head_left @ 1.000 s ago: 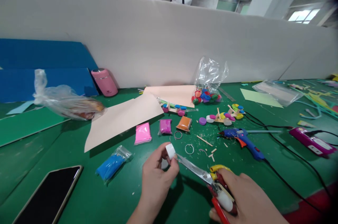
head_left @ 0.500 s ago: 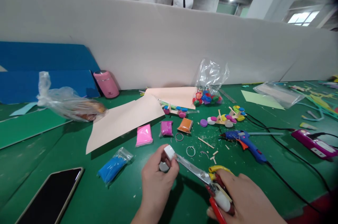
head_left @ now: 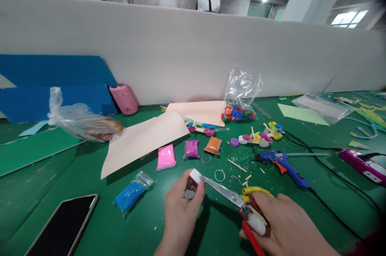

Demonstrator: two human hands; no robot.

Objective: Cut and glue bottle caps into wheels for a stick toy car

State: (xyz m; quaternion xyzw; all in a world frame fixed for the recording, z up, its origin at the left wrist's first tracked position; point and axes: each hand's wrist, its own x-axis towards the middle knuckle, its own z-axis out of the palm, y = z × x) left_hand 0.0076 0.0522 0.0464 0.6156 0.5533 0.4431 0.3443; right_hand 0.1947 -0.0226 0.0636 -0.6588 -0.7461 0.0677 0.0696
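Pinched between the thumb and fingers of my left hand [head_left: 182, 203] is a small white cap-like piece [head_left: 196, 176]. A paler round part [head_left: 189, 194] shows beneath those fingers; I cannot tell if it belongs to the same piece. My right hand [head_left: 280, 220] grips scissors [head_left: 224, 192] with red and yellow handles. The blades lie together and their tip touches the white piece. Among the scissor handles and right fingers sits a wooden stick with a white rounded part [head_left: 256, 224], partly hidden.
Clay packets in blue [head_left: 132, 192], pink [head_left: 166, 157], purple [head_left: 191, 149] and orange [head_left: 213, 145] lie beyond my left hand. A glue gun [head_left: 283, 163] trails a cord at right. Small wheeled models [head_left: 259, 137] stand behind. A phone [head_left: 63, 226] lies front left.
The view has shifted slightly, so the table things appear a little lower and farther right. Both hands keep their holds, and the scissor tip stays at the white piece.
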